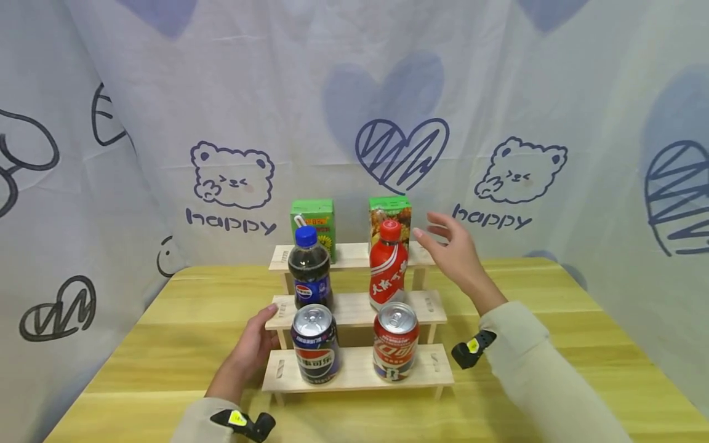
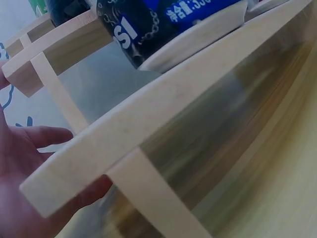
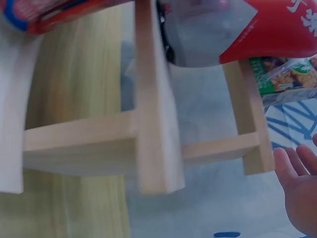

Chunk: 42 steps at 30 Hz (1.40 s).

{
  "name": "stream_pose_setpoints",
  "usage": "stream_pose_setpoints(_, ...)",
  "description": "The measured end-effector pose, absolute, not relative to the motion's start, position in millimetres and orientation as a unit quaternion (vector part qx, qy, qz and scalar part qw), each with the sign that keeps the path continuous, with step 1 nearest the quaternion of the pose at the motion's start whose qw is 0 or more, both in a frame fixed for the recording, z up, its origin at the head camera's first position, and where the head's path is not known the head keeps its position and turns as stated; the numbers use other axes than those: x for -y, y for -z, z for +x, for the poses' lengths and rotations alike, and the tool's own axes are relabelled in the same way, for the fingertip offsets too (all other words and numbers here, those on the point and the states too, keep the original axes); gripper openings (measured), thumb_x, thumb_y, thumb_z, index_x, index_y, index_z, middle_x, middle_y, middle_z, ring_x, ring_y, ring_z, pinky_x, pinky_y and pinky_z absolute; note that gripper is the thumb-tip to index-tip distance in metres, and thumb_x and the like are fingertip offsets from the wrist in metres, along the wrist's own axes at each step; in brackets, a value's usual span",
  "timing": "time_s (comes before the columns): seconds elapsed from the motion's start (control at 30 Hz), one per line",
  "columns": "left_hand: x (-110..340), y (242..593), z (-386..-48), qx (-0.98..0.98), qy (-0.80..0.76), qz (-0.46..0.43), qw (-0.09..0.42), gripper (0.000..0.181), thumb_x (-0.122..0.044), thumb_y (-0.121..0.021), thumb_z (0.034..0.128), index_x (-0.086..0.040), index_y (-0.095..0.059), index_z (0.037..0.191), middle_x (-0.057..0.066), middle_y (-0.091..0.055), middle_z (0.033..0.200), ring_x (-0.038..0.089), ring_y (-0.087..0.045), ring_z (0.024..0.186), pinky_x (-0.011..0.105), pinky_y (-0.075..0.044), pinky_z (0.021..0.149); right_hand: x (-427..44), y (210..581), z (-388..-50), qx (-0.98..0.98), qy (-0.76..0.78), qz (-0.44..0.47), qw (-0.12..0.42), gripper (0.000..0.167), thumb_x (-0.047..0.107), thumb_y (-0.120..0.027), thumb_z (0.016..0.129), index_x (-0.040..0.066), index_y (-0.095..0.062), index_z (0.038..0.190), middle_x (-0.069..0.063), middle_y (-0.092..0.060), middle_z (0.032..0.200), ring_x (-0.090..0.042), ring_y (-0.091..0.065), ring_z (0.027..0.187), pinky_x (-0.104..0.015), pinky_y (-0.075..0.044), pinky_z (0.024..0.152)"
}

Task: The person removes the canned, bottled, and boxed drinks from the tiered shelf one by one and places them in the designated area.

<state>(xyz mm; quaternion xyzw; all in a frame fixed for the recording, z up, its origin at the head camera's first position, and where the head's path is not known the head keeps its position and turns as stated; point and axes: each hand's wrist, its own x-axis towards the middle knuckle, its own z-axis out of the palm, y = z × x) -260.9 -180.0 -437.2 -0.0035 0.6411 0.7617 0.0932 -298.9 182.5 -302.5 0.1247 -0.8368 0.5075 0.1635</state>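
Note:
A three-tier wooden display rack (image 1: 360, 369) stands on the table, two drinks on each tier. My left hand (image 1: 252, 344) is at the rack's left side, its fingertips against or very near the middle tier's end; contact cannot be told. My right hand (image 1: 456, 255) is held in the air with fingers apart, just right of a green-topped juice box (image 1: 390, 206) on the top tier, holding nothing. Another green drink carton (image 1: 312, 209) is at top left. A cola bottle (image 1: 309, 264) and a red bottle (image 1: 388, 274) stand mid-tier. Below are a dark cola can (image 1: 316, 351) and a red can (image 1: 396, 344).
The rack stands on a yellow wood-grain table (image 1: 183, 344). A pale curtain (image 1: 310, 92) with hearts and bear drawings hangs behind it and at both sides. Black straps sit on both wrists.

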Motion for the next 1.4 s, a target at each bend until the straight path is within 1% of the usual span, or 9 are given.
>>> stream_pose_setpoints(0.07,181,442,-262,-0.642,-0.761,-0.016,0.095,0.059,-0.046,-0.032,0.0976,-0.005,-0.035,0.14,0.011,-0.054,0.123,0.018,-0.056,0.106,0.034,-0.043,0.091,-179,298,-300,0.836,-0.509,0.128,0.16,0.065,0.045,-0.06,0.089,0.01,-0.039,0.141,-0.01,-0.041,0.144,-0.029,-0.042,0.129,-0.045,-0.039,0.103)
stream_pose_setpoints(0.2,181,448,-263,-0.644,-0.758,-0.014,0.102,0.065,-0.054,-0.034,0.0946,-0.01,-0.032,0.143,0.018,-0.045,0.136,0.028,-0.05,0.116,0.041,-0.038,0.098,-174,292,-303,0.833,-0.512,0.133,0.16,0.065,0.045,-0.06,0.089,0.011,-0.039,0.141,-0.01,-0.042,0.144,-0.028,-0.043,0.128,-0.045,-0.041,0.101)
stream_pose_setpoints(0.33,180,448,-261,-0.647,-0.756,-0.009,0.099,0.068,-0.057,-0.034,0.0935,-0.011,-0.03,0.144,0.017,-0.04,0.142,0.034,-0.041,0.126,0.048,-0.03,0.105,-167,290,-306,0.827,-0.522,0.134,0.162,0.065,0.046,-0.061,0.088,0.012,-0.041,0.14,-0.009,-0.044,0.141,-0.029,-0.045,0.127,-0.045,-0.042,0.1)
stream_pose_setpoints(0.47,181,448,-261,-0.648,-0.755,-0.009,0.102,0.07,-0.058,-0.034,0.0928,-0.011,-0.029,0.145,0.017,-0.039,0.143,0.037,-0.038,0.128,0.051,-0.027,0.108,-160,291,-309,0.817,-0.535,0.134,0.167,0.06,0.041,-0.062,0.089,0.013,-0.043,0.138,-0.008,-0.05,0.137,-0.026,-0.048,0.124,-0.044,-0.04,0.102)
stream_pose_setpoints(0.7,184,453,-264,-0.643,-0.758,-0.013,0.109,0.071,-0.059,-0.035,0.0925,-0.011,-0.028,0.145,0.018,-0.038,0.144,0.035,-0.035,0.132,0.05,-0.024,0.109,-153,288,-311,0.81,-0.549,0.143,0.148,0.054,0.033,-0.061,0.091,0.013,-0.044,0.138,-0.012,-0.054,0.132,-0.027,-0.05,0.121,-0.044,-0.043,0.099)
stream_pose_setpoints(0.87,185,454,-264,-0.651,-0.752,-0.01,0.104,0.071,-0.059,-0.033,0.0926,-0.01,-0.029,0.144,0.019,-0.039,0.142,0.035,-0.037,0.129,0.05,-0.027,0.108,-151,287,-312,0.822,-0.536,0.138,0.133,0.051,0.03,-0.059,0.093,0.018,-0.043,0.14,-0.009,-0.052,0.135,-0.028,-0.049,0.123,-0.045,-0.044,0.097)
stream_pose_setpoints(0.97,185,453,-262,-0.65,-0.752,-0.009,0.108,0.072,-0.061,-0.034,0.0918,-0.011,-0.029,0.144,0.018,-0.039,0.142,0.036,-0.037,0.129,0.049,-0.027,0.108,-150,286,-312,0.824,-0.534,0.138,0.126,0.05,0.028,-0.058,0.093,0.018,-0.043,0.14,-0.009,-0.051,0.136,-0.028,-0.049,0.123,-0.045,-0.044,0.097)
stream_pose_setpoints(1.2,186,449,-258,-0.643,-0.757,-0.011,0.114,0.069,-0.059,-0.034,0.0929,-0.013,-0.03,0.144,0.018,-0.039,0.142,0.035,-0.04,0.127,0.048,-0.03,0.105,-150,286,-310,0.831,-0.528,0.129,0.119,0.052,0.028,-0.057,0.094,0.017,-0.041,0.142,-0.009,-0.05,0.137,-0.028,-0.048,0.123,-0.045,-0.044,0.098)
stream_pose_setpoints(1.4,186,445,-257,-0.644,-0.755,-0.009,0.121,0.071,-0.061,-0.035,0.0921,-0.014,-0.029,0.145,0.016,-0.038,0.144,0.036,-0.036,0.13,0.05,-0.027,0.108,-157,285,-307,0.841,-0.509,0.132,0.129,0.053,0.03,-0.058,0.093,0.015,-0.041,0.142,-0.01,-0.05,0.135,-0.029,-0.048,0.123,-0.046,-0.044,0.097)
